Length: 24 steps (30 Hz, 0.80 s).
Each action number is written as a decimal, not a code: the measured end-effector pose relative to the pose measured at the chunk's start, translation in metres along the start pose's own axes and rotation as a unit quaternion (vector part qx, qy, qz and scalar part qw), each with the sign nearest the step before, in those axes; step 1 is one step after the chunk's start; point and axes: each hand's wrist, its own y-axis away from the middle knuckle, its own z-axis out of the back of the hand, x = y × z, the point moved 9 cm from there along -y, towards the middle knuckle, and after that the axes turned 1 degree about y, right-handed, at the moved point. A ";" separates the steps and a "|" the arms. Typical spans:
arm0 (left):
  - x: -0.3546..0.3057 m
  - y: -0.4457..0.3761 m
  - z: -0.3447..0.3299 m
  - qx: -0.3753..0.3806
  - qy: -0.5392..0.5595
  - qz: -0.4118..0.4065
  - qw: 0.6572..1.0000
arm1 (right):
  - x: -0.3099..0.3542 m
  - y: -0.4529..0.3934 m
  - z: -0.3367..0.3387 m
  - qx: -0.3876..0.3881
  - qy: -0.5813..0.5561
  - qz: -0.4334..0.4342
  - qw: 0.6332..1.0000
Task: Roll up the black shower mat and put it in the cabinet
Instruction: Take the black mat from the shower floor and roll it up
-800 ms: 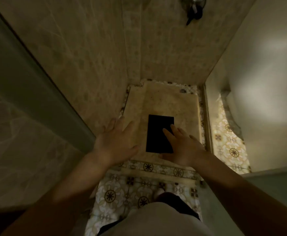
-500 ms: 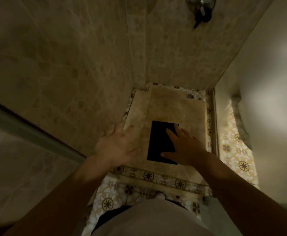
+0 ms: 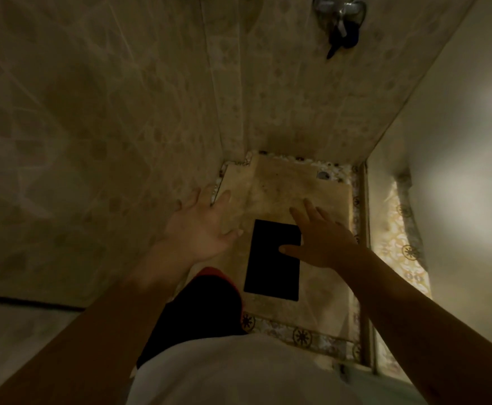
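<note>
The black shower mat point(image 3: 272, 263) lies flat and unrolled on the beige shower floor point(image 3: 291, 191), a dark rectangle below me. My left hand point(image 3: 201, 229) is stretched out to the left of the mat, fingers spread, holding nothing. On the other side, my right hand point(image 3: 319, 235) reaches forward above the mat's upper right corner, also with fingers apart and nothing in it. From here I cannot tell whether it touches the mat. No cabinet is in view.
Tiled walls close in on the left and at the back. A tap fitting point(image 3: 339, 13) hangs on the back wall. A drain point(image 3: 323, 174) sits in the far right corner. A patterned tile border point(image 3: 303, 336) edges the shower floor; a glass partition point(image 3: 365, 229) stands to the right.
I have stepped forward into the shower, with one leg now ahead of me. Both hands have moved further out over the floor, the right one past the mat's far corner.
</note>
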 end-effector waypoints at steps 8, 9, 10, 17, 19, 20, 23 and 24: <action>0.012 -0.115 0.004 -0.001 0.024 -0.026 0.999 | -0.011 -0.070 0.027 0.012 -0.001 -0.019 1.000; 0.014 -0.135 0.007 -0.008 0.031 -0.030 0.999 | -0.014 -0.083 0.030 0.013 -0.002 -0.026 1.000; 0.018 -0.155 0.010 -0.016 0.037 -0.034 0.999 | -0.016 -0.098 0.034 0.013 -0.005 -0.034 0.999; 0.089 -0.276 0.015 0.011 0.036 -0.035 0.999 | -0.007 -0.215 0.073 0.031 0.003 -0.045 0.999; 0.109 -0.305 0.017 0.022 0.023 -0.039 0.999 | -0.002 -0.244 0.084 0.036 0.004 -0.051 0.998; 0.118 -0.318 0.018 0.031 0.022 -0.040 0.998 | 0.001 -0.257 0.090 0.037 0.004 -0.055 0.998; 0.142 -0.355 0.027 0.042 0.004 -0.047 0.998 | 0.005 -0.292 0.111 0.032 0.003 -0.066 0.997; 0.148 -0.365 0.032 0.041 0.000 -0.050 0.998 | 0.005 -0.302 0.118 0.032 0.001 -0.071 0.997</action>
